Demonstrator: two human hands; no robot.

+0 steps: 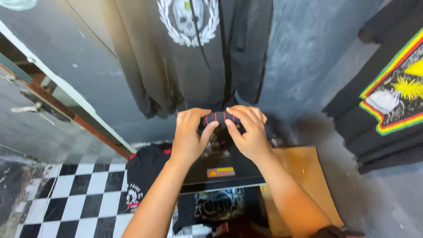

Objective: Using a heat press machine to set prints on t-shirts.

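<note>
A grey wall (304, 53) fills the upper part of the frame, and a black hooded jacket (194, 53) with a white skull print hangs flat against it in the upper centre, so its front is easy to see. At the right edge, black shirts (387, 110) with a bright yellow, green and red print hang in the same way.

In the lower left there is a black-and-white checkered floor (75, 198). A dark garment (145, 176) lies on it, just beside the machine.

In the centre, a heat press (224, 169) stands with its black upper plate raised a little above the lower plate. A black printed shirt (218, 207) lies spread between the plates, in the lower centre of the frame, probably so that the print stays flat. A brown cardboard box (304, 176) sits just to the right of the press.

The black handle with red rings (219, 117) is at the top end of the press, in the middle of the frame. Both hands are closed around it. The left hand (190, 136) wraps it from the left, thumb under the bar. The right hand (249, 132) wraps it from the right, its fingers curled over the top. The two-hand grip gives an even hold on the bar, I think.
</note>
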